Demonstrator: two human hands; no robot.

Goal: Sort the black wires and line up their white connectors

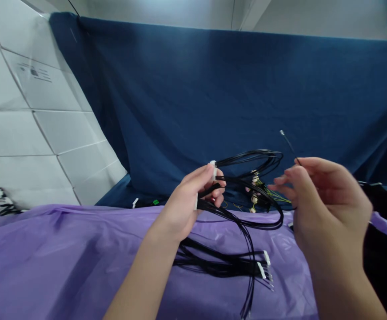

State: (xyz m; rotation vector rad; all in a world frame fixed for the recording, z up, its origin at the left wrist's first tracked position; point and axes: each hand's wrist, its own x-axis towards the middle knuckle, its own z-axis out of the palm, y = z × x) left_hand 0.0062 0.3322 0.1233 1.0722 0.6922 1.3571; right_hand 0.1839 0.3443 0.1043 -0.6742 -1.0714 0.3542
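Observation:
In the middle of the head view my left hand (193, 195) is closed around a wire harness. Its white connector (213, 170) sits between my thumb and fingers, and a second white piece shows at the palm. Black wires (266, 224) loop out to the right from it, and some hang down. At the right my right hand (326, 200) pinches a single thin black wire (290, 146), its small metal tip pointing up and left. Below the hands a bundle of black wires (213, 262) with white connectors (261, 270) lies on purple sheeting.
Purple plastic sheeting (63, 262) covers the surface in front of me. A dark blue cloth (229, 98) hangs behind it. Stacked white boxes (69, 133) stand at the left. Beyond the hands lie more wires with pale ends (253, 200), and black material is at the right.

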